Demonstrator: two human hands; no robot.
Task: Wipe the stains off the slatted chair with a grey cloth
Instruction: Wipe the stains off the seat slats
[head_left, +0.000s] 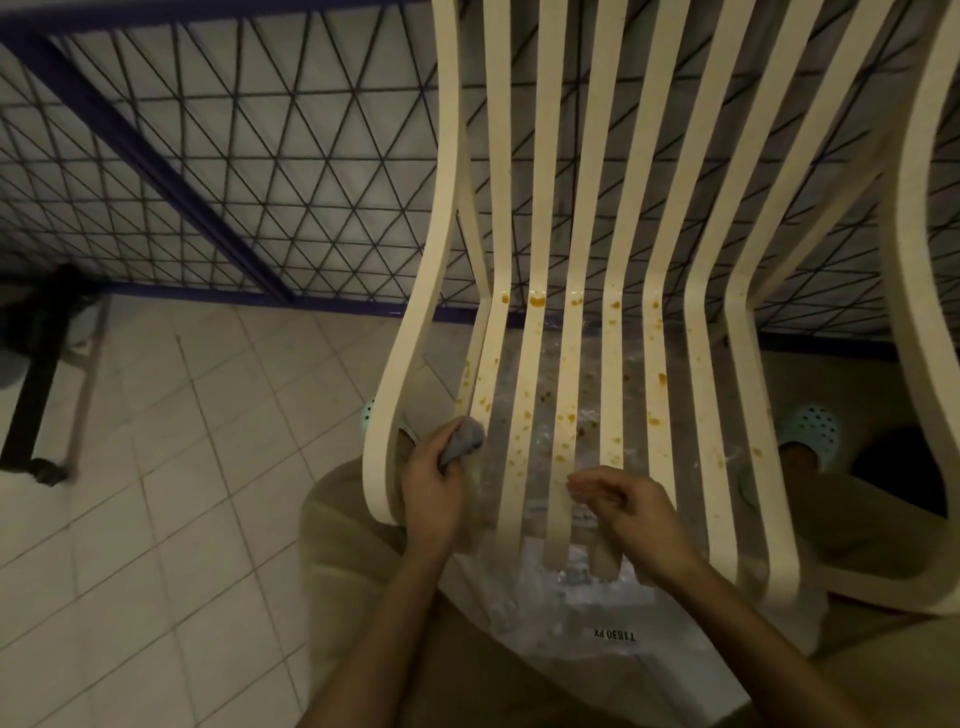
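Head view: the left hand (434, 480) holds the cloth (466, 440) wadded in curled fingers on the chair's (447, 208) near-left slats. The cloth is soft and light, so it is best kept bunched. The right hand's (626, 512) grip cannot be told. Stains (536, 300) remain.

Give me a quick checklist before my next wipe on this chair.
1. Cloth gripped in left hand: ok.
2. Cloth on a stained slat: ok, it sits at the chair's left slats beside orange spots.
3. Stains gone: not ok, orange spots dot several slats.
4. Right hand steadying the chair: cannot tell, it is loosely curled over the slats' front ends and contact is unclear.
5. Plastic sheet under the seat: ok.
6. Cloth clean enough: cannot tell, it is bunched in the hand.
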